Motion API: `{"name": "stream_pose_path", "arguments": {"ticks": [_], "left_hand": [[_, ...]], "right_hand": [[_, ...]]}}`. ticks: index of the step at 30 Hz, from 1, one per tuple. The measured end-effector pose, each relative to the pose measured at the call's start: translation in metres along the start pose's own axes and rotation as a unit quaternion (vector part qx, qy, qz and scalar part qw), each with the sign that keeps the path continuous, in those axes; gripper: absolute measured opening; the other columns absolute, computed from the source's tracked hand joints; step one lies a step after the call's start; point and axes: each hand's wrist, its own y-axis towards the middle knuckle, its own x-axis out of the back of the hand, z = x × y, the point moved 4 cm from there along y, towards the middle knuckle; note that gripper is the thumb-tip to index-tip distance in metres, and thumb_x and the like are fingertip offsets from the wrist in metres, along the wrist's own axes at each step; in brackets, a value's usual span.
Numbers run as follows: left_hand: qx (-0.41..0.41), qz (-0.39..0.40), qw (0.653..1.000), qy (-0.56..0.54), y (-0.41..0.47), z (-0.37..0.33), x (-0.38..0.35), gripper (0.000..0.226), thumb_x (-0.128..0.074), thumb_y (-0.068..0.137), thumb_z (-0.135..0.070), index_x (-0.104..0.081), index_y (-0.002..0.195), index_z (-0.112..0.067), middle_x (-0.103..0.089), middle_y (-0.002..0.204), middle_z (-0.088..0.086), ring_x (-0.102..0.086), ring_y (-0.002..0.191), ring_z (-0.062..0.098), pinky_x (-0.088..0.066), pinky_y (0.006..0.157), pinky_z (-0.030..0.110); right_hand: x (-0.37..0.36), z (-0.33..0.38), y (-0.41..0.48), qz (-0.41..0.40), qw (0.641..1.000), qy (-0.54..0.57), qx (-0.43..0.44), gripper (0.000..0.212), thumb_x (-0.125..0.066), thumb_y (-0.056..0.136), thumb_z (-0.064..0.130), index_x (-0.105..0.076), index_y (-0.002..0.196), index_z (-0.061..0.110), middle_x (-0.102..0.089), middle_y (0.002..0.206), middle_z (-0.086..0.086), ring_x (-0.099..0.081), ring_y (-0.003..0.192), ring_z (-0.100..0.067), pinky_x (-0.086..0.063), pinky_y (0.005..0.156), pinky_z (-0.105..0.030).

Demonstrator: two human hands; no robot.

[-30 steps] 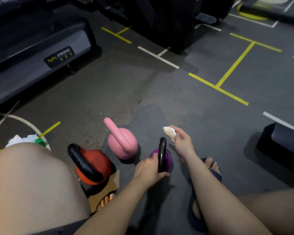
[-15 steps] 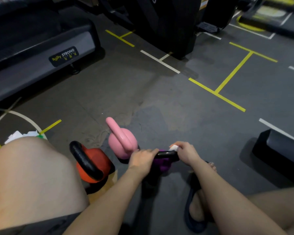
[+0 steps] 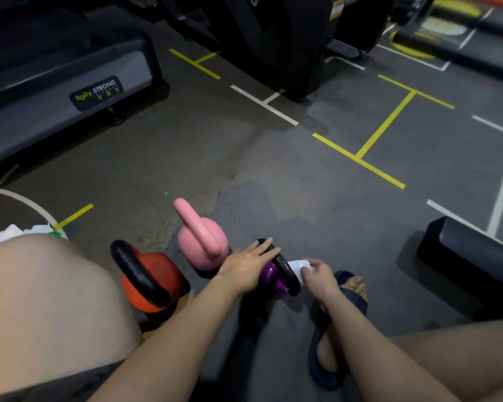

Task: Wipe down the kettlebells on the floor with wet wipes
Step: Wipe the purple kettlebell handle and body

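Note:
Three kettlebells stand on the grey floor: an orange one (image 3: 154, 281) with a black handle at left, a pink one (image 3: 202, 237) in the middle, and a small purple one (image 3: 269, 275) with a black handle at right. My left hand (image 3: 246, 264) rests flat with straight fingers on the purple kettlebell's handle and body. My right hand (image 3: 317, 274) pinches a white wet wipe (image 3: 298, 266) against the right side of that black handle.
A treadmill base (image 3: 55, 91) lies at the upper left and a black machine (image 3: 276, 44) stands at the top. A black block (image 3: 471, 256) sits at right. A pile of white wipes (image 3: 18, 232) shows past my left knee. My slippered foot (image 3: 349, 288) is beside the purple kettlebell.
The purple kettlebell's handle has turned. My left hand let go of its grip and now lies flat on it. My right hand brought the wipe from above onto the handle's right side.

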Motion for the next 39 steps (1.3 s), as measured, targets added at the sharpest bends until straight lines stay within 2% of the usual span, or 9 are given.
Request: {"name": "stream_pose_path", "arguments": {"ticks": [4, 10, 13, 17, 20, 24, 29, 33, 39], "left_hand": [[0.014, 0.01, 0.999, -0.047, -0.001, 0.0, 0.002, 0.076, -0.043, 0.094, -0.005, -0.019, 0.158, -0.038, -0.001, 0.168, -0.011, -0.016, 0.154, 0.017, -0.034, 0.118, 0.039], [0.012, 0.001, 0.997, -0.072, -0.002, 0.009, 0.003, 0.074, -0.044, 0.094, -0.007, -0.025, 0.156, -0.043, -0.006, 0.167, -0.017, -0.02, 0.152, 0.011, -0.033, 0.118, 0.033], [0.005, 0.002, 0.997, -0.071, -0.003, 0.011, 0.001, 0.077, -0.043, 0.094, -0.006, -0.023, 0.155, -0.046, -0.005, 0.166, -0.02, -0.019, 0.152, 0.009, -0.036, 0.116, 0.034], [-0.001, 0.007, 0.998, -0.07, -0.004, 0.01, 0.007, 0.078, -0.043, 0.093, -0.005, -0.022, 0.155, -0.047, -0.005, 0.165, -0.022, -0.019, 0.152, 0.008, -0.036, 0.116, 0.034], [0.001, 0.017, 0.998, -0.063, -0.004, 0.011, 0.009, 0.079, -0.042, 0.092, -0.004, -0.022, 0.155, -0.047, -0.005, 0.165, -0.022, -0.019, 0.152, 0.008, -0.034, 0.118, 0.036], [0.007, 0.022, 0.998, -0.064, -0.005, 0.01, 0.008, 0.081, -0.043, 0.09, -0.005, -0.022, 0.155, -0.048, -0.004, 0.165, -0.022, -0.018, 0.152, 0.008, -0.032, 0.119, 0.037], [0.016, 0.018, 0.997, -0.071, -0.008, 0.006, 0.007, 0.081, -0.041, 0.089, -0.003, -0.021, 0.156, -0.045, -0.004, 0.166, -0.02, -0.017, 0.153, 0.009, -0.031, 0.119, 0.038], [0.026, 0.006, 0.997, -0.075, -0.008, 0.007, 0.005, 0.078, -0.039, 0.091, -0.005, -0.023, 0.156, -0.045, -0.005, 0.166, -0.021, -0.019, 0.152, 0.008, -0.032, 0.119, 0.039], [0.024, -0.005, 0.997, -0.078, -0.008, 0.007, 0.006, 0.073, -0.038, 0.093, -0.008, -0.026, 0.156, -0.044, -0.008, 0.166, -0.02, -0.021, 0.151, 0.007, -0.034, 0.118, 0.038]], "right_hand": [[-0.005, 0.002, 0.005, -0.043, 0.999, -0.007, 0.013, 0.021, -0.053, 0.09, 0.011, -0.059, 0.11, 0.016, -0.065, 0.105, -0.007, -0.059, 0.098, -0.026, -0.042, 0.08, -0.029], [-0.019, 0.002, 0.008, 0.148, 0.981, -0.095, 0.077, 0.025, -0.064, 0.088, -0.001, -0.069, 0.081, 0.023, -0.072, 0.08, -0.004, -0.064, 0.078, -0.018, -0.051, 0.07, -0.022], [-0.011, -0.005, 0.017, 0.219, 0.967, -0.114, 0.06, 0.012, -0.07, 0.089, 0.01, -0.077, 0.088, 0.02, -0.077, 0.09, -0.007, -0.069, 0.081, -0.016, -0.055, 0.086, -0.039], [-0.012, 0.004, 0.006, 0.299, 0.949, -0.096, 0.033, 0.016, -0.076, 0.085, 0.023, -0.078, 0.101, 0.024, -0.077, 0.092, -0.002, -0.068, 0.079, -0.013, -0.054, 0.075, -0.025], [-0.007, 0.018, -0.009, 0.3, 0.95, -0.076, 0.038, 0.013, -0.072, 0.08, 0.011, -0.078, 0.086, 0.021, -0.073, 0.073, 0.002, -0.061, 0.067, -0.011, -0.048, 0.065, -0.02], [-0.008, 0.029, -0.018, 0.288, 0.957, -0.034, 0.017, 0.037, -0.072, 0.036, 0.033, -0.073, 0.068, 0.015, -0.065, 0.064, -0.005, -0.056, 0.058, -0.015, -0.045, 0.059, -0.026], [-0.015, -0.002, 0.01, 0.215, 0.971, 0.078, -0.065, 0.032, -0.051, 0.087, 0.037, -0.069, 0.086, 0.01, -0.068, 0.08, -0.013, -0.06, 0.072, -0.025, -0.045, 0.073, -0.033], [-0.022, -0.014, 0.031, 0.196, 0.975, 0.101, -0.023, 0.065, -0.053, 0.069, 0.068, -0.075, 0.081, 0.008, -0.073, 0.085, -0.021, -0.066, 0.078, -0.032, -0.048, 0.082, -0.04], [-0.03, -0.02, 0.04, 0.195, 0.98, 0.044, -0.014, 0.05, -0.048, 0.076, 0.068, -0.073, 0.09, 0.027, -0.073, 0.094, 0.003, -0.064, 0.094, -0.018, -0.043, 0.1, -0.042]]}}
